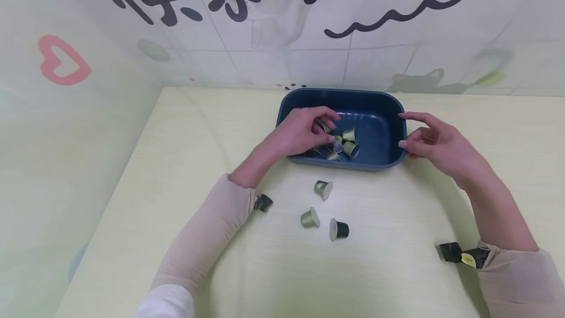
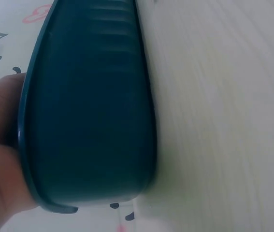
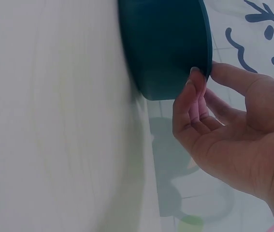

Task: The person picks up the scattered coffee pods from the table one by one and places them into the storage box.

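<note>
Reaching over the left end of the navy bin [image 1: 374, 134], our left grip [image 1: 302, 130] hangs above a cluster of green capsules [image 1: 351, 149], thumb and forefinger standing apart. Whether the fingers tucked beneath hold one of them, we cannot tell. At the other end our right grip [image 1: 434, 139] is narrow, pinching the bin's rim, probably so that the bin sits firm while we work inside it.

The capsules in the bin crowd its left half, some tilted against one another, perhaps because that end lies under our left grip. Three more lie on their sides on the table [image 1: 212, 131], between us and the bin: a green capsule [image 1: 323, 189] nearest it, another green one [image 1: 310, 218] closer to us, and a black capsule [image 1: 339, 229] just beside that. We judge that this spot keeps them within easy reach of both arms.

Only the head view gives us the capsules and the bin's inside. The right wrist view adds what that one hides: bent fingers [image 3: 194, 92] set against the outer wall, just below the rim. From the left wrist we see the bin's long outer wall and part of our left grip behind the rim, but no capsule.
</note>
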The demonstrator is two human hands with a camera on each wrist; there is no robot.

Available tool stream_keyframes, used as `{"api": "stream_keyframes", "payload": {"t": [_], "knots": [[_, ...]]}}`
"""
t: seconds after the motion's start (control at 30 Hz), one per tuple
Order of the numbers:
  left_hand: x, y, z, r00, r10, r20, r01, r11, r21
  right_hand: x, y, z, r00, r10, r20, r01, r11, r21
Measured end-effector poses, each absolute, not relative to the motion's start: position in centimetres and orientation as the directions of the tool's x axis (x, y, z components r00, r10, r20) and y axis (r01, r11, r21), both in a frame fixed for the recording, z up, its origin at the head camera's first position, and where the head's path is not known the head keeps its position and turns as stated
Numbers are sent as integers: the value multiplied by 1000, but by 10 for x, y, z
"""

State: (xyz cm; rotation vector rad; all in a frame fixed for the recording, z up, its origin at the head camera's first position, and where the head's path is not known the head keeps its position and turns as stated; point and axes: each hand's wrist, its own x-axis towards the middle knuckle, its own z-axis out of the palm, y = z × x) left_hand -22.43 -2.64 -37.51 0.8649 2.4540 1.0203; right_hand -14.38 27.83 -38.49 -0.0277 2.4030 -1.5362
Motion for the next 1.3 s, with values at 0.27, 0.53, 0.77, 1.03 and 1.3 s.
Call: {"api": "stream_keyframes", "payload": {"t": [0.27, 0.53, 0.77, 1.03, 1.3], "knots": [[-214, -31, -369, -745, 667, -8, 431, 491, 757, -143, 278, -385, -961, -175, -214, 116, 447, -887], [-210, -35, -368, -748, 664, 11, 439, 482, 758, -144, 277, -383, -959, -163, -232, 126, 486, -865], [-203, -37, -366, -730, 681, 57, 475, 446, 759, -143, 277, -384, -962, -156, -226, 124, 488, -864], [-198, -42, -364, -716, 697, 40, 414, 377, 829, -143, 279, -385, -964, -158, -215, 116, 476, -872], [-191, -45, -359, -702, 711, 24, 356, 322, 877, -143, 278, -384, -962, -158, -220, 122, 472, -873]]}}
